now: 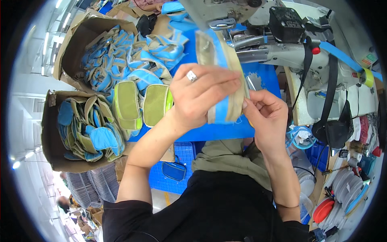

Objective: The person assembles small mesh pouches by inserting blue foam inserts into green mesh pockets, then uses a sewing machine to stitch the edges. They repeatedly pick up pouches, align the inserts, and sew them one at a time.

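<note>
A curved fabric band [221, 111], beige with a bright blue stripe, stands over the blue work surface below the sewing machine head [225, 12]. My left hand [201, 92], with a ring on one finger, lies across the band. Its fingers are pressed together along the far side, and its thumb is hidden. Pinched between thumb and forefinger, the band's right edge is held by my right hand [269, 115]; the other fingers there curl inward. Loose threads hang from the band's lower edge. Its upper end is blurred near the machine.
Blue and beige fabric bands [151, 54] spill from a cardboard box [70, 48] at the far left. A nearer box [52, 135] holds green and blue pouch pieces. Two green mesh panels [127, 101] lie beside it. Reels and discs [346, 185] stand at right.
</note>
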Motion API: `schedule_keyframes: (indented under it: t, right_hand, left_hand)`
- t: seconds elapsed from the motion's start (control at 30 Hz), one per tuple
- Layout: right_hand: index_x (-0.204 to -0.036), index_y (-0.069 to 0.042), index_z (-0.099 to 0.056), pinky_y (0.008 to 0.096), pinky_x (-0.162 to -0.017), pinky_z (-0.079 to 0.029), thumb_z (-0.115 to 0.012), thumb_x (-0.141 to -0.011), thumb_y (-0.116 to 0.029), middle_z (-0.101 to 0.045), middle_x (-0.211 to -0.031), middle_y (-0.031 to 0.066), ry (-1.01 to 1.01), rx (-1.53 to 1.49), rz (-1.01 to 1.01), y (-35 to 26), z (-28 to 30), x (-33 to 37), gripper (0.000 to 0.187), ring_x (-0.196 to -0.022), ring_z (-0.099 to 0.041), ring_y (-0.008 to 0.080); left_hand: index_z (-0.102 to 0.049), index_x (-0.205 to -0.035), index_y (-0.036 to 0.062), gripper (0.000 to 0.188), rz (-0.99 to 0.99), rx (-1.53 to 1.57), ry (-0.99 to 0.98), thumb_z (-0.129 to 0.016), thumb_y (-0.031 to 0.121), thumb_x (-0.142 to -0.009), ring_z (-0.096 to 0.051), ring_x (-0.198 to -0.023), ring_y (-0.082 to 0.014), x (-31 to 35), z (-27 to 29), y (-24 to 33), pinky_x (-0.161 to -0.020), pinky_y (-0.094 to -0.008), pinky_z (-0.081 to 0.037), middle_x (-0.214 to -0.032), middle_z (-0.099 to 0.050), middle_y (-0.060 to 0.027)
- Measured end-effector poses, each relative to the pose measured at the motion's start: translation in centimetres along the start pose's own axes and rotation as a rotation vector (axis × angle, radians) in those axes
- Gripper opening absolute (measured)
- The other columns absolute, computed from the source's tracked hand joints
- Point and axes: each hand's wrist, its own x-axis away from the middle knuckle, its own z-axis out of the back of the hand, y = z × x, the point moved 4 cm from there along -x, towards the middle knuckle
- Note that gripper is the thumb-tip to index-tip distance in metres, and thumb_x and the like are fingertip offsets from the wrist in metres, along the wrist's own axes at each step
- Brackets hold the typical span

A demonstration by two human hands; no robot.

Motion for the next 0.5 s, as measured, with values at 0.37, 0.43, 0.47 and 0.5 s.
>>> schedule_keyframes:
  t: [0.37,0.43,0.47,0.5]
  right_hand:
    - [-0.107,0.005,-0.073,0.0207,-0.070,-0.053,-0.075,-0.092,0.000,-0.074,-0.090,0.0042,0.014,0.066,0.027,0.5,-0.1,-1.8,0.015,-0.077,-0.065,0.0050]
    - [-0.106,0.005,-0.073,0.0202,-0.069,-0.052,-0.075,-0.092,0.000,-0.074,-0.089,0.0039,0.012,0.086,0.023,0.6,-0.2,-1.9,0.015,-0.077,-0.065,0.0046]
    - [-0.106,0.005,-0.073,0.0201,-0.069,-0.052,-0.074,-0.092,0.000,-0.074,-0.089,0.0039,0.019,0.089,0.023,0.6,-0.3,-2.2,0.014,-0.077,-0.065,0.0045]
    - [-0.105,0.006,-0.073,0.0200,-0.069,-0.052,-0.074,-0.093,0.000,-0.074,-0.088,0.0039,0.029,0.093,0.024,0.6,-0.3,-2.7,0.014,-0.077,-0.065,0.0044]
  left_hand:
    - [-0.074,-0.096,0.0095,0.023,-0.001,-0.027,0.017,-0.072,0.020,-0.076,-0.073,-0.095,-0.0193,-0.4,-0.6,-2.2,-0.079,-0.0321,-0.048,-0.104,-0.078,-0.0036]
    - [-0.075,-0.092,0.0104,0.018,-0.019,-0.035,0.072,-0.065,0.018,-0.078,-0.072,-0.087,-0.0161,-0.8,-0.6,-2.2,-0.073,-0.0299,-0.046,-0.099,-0.077,-0.0004]
    - [-0.075,-0.092,0.0107,0.019,-0.030,-0.045,0.082,-0.067,0.019,-0.077,-0.072,-0.087,-0.0164,-0.7,-0.8,-2.5,-0.073,-0.0301,-0.046,-0.099,-0.077,-0.0004]
    - [-0.075,-0.092,0.0111,0.019,-0.043,-0.052,0.092,-0.068,0.020,-0.076,-0.073,-0.087,-0.0166,-0.6,-1.1,-3.1,-0.073,-0.0303,-0.046,-0.099,-0.077,-0.0004]
